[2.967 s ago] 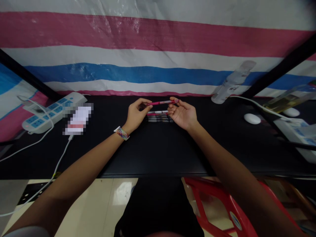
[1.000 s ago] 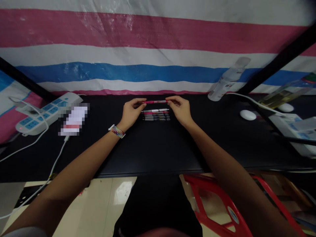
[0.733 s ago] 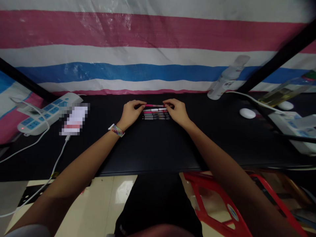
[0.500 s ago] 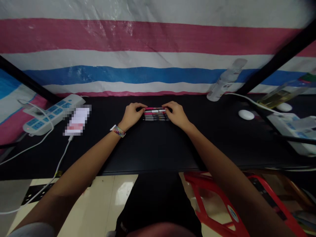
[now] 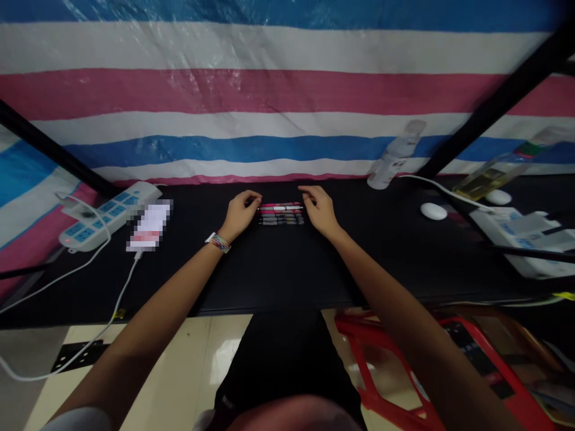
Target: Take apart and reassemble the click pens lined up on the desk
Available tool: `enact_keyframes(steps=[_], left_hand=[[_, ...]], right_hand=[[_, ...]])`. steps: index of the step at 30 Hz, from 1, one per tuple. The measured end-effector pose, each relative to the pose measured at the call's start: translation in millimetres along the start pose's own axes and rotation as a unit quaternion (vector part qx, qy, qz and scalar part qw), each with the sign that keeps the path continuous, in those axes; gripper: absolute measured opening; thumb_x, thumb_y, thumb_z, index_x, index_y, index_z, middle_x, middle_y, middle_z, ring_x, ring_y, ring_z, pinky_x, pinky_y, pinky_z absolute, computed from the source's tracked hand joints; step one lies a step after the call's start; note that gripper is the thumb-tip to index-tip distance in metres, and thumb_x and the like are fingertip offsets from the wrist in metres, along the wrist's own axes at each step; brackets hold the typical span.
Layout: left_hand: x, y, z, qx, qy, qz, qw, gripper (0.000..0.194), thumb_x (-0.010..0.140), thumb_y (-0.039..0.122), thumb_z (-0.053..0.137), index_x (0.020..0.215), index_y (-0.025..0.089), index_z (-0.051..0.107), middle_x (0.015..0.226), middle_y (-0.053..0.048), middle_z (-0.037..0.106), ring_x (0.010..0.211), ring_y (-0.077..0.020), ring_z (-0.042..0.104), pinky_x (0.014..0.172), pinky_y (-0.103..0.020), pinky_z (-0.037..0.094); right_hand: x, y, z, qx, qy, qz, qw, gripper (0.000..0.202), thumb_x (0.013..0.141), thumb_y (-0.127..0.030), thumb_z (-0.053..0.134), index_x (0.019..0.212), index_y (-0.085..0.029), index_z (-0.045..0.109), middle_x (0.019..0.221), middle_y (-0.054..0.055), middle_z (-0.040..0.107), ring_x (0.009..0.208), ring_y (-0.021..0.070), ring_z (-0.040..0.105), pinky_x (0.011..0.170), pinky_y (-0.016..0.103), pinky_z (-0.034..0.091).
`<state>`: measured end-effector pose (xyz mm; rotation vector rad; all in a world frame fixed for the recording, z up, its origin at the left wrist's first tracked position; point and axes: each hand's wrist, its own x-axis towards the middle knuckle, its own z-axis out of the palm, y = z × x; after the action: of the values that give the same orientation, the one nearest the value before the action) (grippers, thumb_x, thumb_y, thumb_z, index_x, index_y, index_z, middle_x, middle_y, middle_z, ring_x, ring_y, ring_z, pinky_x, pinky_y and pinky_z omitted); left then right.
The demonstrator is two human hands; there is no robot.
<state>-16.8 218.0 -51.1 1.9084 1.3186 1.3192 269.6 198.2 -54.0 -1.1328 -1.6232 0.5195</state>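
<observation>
Several pens point(image 5: 281, 214) lie side by side in a compact stack of rows on the black table, all pointing left to right. The ones at the far side are pink, one has a white barrel, and the nearer ones are grey and dark. My left hand point(image 5: 240, 211), with a colourful woven band at the wrist, rests at their left ends, its fingers curved and apart. At their right ends is my right hand point(image 5: 320, 208), its index finger stretched out and thumb apart. Neither hand grips a pen.
On the left are a power strip point(image 5: 110, 212) and a phone point(image 5: 150, 226) with a white cable. At the right stand a clear bottle point(image 5: 396, 155), a bottle of yellow liquid point(image 5: 494, 170), a white oval object point(image 5: 433, 211) and another power strip point(image 5: 516, 239). A red stool point(image 5: 372, 389) is below.
Both hands have let go of the far pink pen and drawn slightly outward from the row's ends. The pens lie in place. The camera view has tilted up a little.
</observation>
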Motion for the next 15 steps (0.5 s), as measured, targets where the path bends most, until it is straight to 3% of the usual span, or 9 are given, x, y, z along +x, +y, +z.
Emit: enact_keyframes(steps=[3,5,10,15], left_hand=[[0,-1,-0.8,-0.081,0.023,-0.035,0.996,0.019,0.098,0.041,0.075,0.106,0.024,0.080,0.107,-0.008,0.085,0.101,-0.0264,0.078,0.098,-0.042,0.061],[-2,-5,-1.1,-0.132,0.035,-0.053,0.989,0.024,0.097,0.045,0.075,0.110,0.025,0.078,0.115,-0.009,0.084,0.111,-0.0264,0.079,0.107,-0.044,0.060],[-6,-6,9.0,-0.176,0.042,-0.076,0.981,0.033,0.099,0.055,0.072,0.116,0.026,0.074,0.128,-0.010,0.081,0.127,-0.0229,0.077,0.117,-0.039,0.057],[-7,23,31.9,-0.178,0.006,-0.072,0.981,0.031,0.104,0.052,0.066,0.111,0.024,0.077,0.123,-0.009,0.083,0.125,-0.0256,0.075,0.119,-0.042,0.055]], right_hand=[[4,11,-1,0.046,0.065,0.079,0.994,0.033,0.102,-0.037,0.060,0.128,-0.028,0.079,0.134,0.013,0.079,0.113,0.0286,0.075,0.114,0.053,0.058],[5,17,2,0.087,0.085,0.118,0.985,0.034,0.101,-0.039,0.059,0.128,-0.027,0.076,0.138,0.013,0.078,0.120,0.0276,0.075,0.119,0.052,0.056],[5,15,24,0.126,0.065,0.141,0.980,0.036,0.104,-0.041,0.055,0.130,-0.026,0.073,0.142,0.012,0.079,0.134,0.0247,0.074,0.123,0.046,0.053],[10,-2,48,0.162,0.058,0.162,0.972,0.026,0.098,-0.029,0.063,0.118,-0.024,0.079,0.130,0.010,0.085,0.126,0.0259,0.078,0.121,0.045,0.056]])
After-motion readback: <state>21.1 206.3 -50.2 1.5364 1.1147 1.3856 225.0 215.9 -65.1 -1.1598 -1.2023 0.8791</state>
